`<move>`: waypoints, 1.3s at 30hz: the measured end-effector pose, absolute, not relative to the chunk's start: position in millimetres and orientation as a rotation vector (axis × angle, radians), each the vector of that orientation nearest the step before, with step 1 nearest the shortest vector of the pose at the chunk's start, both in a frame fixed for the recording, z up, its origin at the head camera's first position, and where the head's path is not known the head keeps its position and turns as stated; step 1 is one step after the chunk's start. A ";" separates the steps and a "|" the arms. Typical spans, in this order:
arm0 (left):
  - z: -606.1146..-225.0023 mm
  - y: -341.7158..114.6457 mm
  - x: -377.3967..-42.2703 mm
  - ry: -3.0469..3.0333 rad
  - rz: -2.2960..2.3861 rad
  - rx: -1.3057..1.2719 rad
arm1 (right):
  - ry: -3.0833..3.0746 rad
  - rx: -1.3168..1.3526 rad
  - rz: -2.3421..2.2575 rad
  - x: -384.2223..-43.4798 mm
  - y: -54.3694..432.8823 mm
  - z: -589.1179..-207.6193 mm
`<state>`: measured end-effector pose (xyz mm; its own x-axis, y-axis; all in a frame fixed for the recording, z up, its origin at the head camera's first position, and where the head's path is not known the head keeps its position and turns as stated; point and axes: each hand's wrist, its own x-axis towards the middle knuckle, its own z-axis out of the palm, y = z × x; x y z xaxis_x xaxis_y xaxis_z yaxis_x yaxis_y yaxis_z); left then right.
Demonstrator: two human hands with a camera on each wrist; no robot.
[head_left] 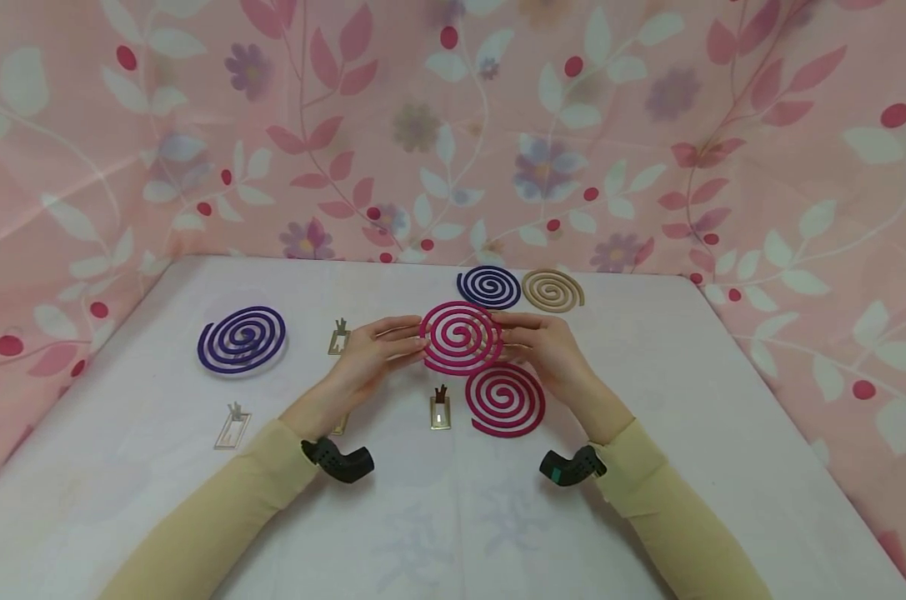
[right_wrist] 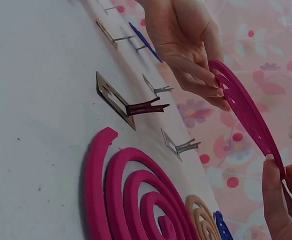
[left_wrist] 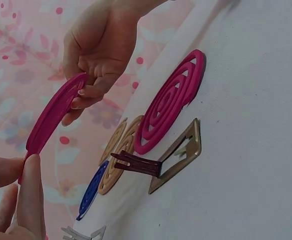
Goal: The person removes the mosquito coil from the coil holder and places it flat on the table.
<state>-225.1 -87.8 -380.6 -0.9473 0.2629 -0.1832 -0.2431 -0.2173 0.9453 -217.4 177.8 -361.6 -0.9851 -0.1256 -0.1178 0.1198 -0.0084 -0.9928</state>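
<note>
A pink mosquito coil [head_left: 451,308] is held up above the table between both hands. My left hand [head_left: 370,354] pinches its left edge between thumb and fingers. At the opposite edge my right hand [head_left: 546,350] pinches it too; the left wrist view shows the coil [left_wrist: 53,112] tilted, nearly edge-on. Below lies a second pink coil [head_left: 507,411], flat on the table. Beside that coil is a metal coil stand [head_left: 441,421] with a brown upright prong [right_wrist: 148,107]. No stand touches the held coil.
A dark blue coil [head_left: 490,267] and a tan coil [head_left: 573,283] lie at the back. On the left, a purple coil [head_left: 205,346] sits raised on a support. Other stands include a silver one [head_left: 221,446] and one [head_left: 332,350] by my left hand. Floral cloth [head_left: 453,125] hangs behind.
</note>
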 end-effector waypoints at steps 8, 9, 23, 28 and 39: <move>-376.5 -64.5 -234.9 1.687 2.266 0.041 | 2.030 0.010 -2.197 -225.1 198.3 -359.9; -376.6 -61.8 -236.3 1.688 2.269 0.041 | 2.023 0.014 -2.210 -226.4 200.3 -359.7; -374.5 -30.3 -250.7 1.646 2.319 0.013 | 1.927 0.009 -2.315 -236.6 226.1 -357.2; -375.4 -19.6 -253.6 1.648 2.336 0.017 | 1.902 0.004 -2.336 -238.2 234.8 -356.9; -378.4 -2.7 -257.4 1.682 2.336 0.011 | 1.893 0.043 -2.348 -242.3 247.3 -357.8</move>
<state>-257.4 -2.7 -378.4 -0.9656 0.2152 -0.1459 -0.2067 -0.2945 0.9330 -242.3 247.3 -357.8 -0.9918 -0.0793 -0.1007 0.1152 -0.2073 -0.9715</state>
